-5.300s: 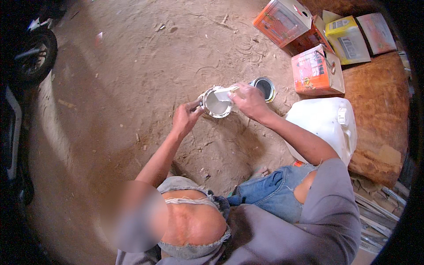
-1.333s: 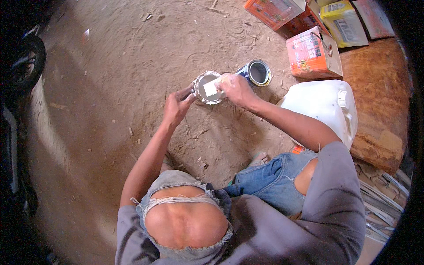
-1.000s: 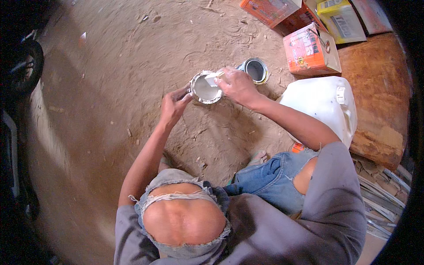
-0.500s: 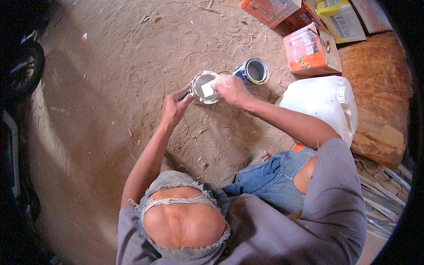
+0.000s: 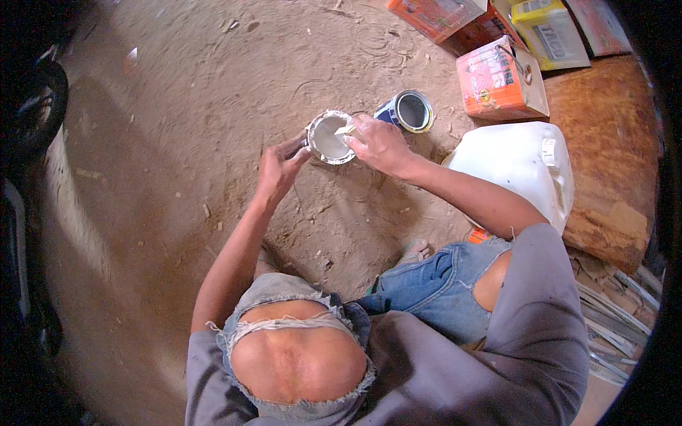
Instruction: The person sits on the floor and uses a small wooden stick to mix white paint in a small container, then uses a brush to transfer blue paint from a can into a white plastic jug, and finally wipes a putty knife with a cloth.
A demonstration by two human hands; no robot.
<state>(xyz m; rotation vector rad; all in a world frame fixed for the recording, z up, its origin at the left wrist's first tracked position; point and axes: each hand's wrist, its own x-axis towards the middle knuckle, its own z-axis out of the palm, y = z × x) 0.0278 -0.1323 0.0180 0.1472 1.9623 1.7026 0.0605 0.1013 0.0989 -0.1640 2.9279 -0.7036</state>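
Observation:
A round can [image 5: 332,162] with a whitish, crusted rim stands on the dirt floor in front of me, with pale grey, paint-like stuff inside. My left hand [image 5: 278,169] grips its left side, thumb near the rim and fingers around the outer wall. Over the can's right edge, my right hand [image 5: 384,147] pinches a small flat white piece [image 5: 345,130]. It tilts into the opening and shows mostly its narrow edge; my fingers hide its other end. Just beyond my right hand, a dark blue open tin [image 5: 413,111] leans or stands, grey inside.
A large white plastic jug [image 5: 504,167] lies right of my right forearm. Orange-and-white tins [image 5: 501,79] and a yellow-and-grey one [image 5: 548,35] stand at the far right. Beside them is a brown wooden slab [image 5: 604,142]. A dark wheel [image 5: 51,106] shows at the left edge.
My right hand has turned the white piece from broad face up to nearly edge-on, shifting it slightly up and right. My left hand keeps its hold on the can.

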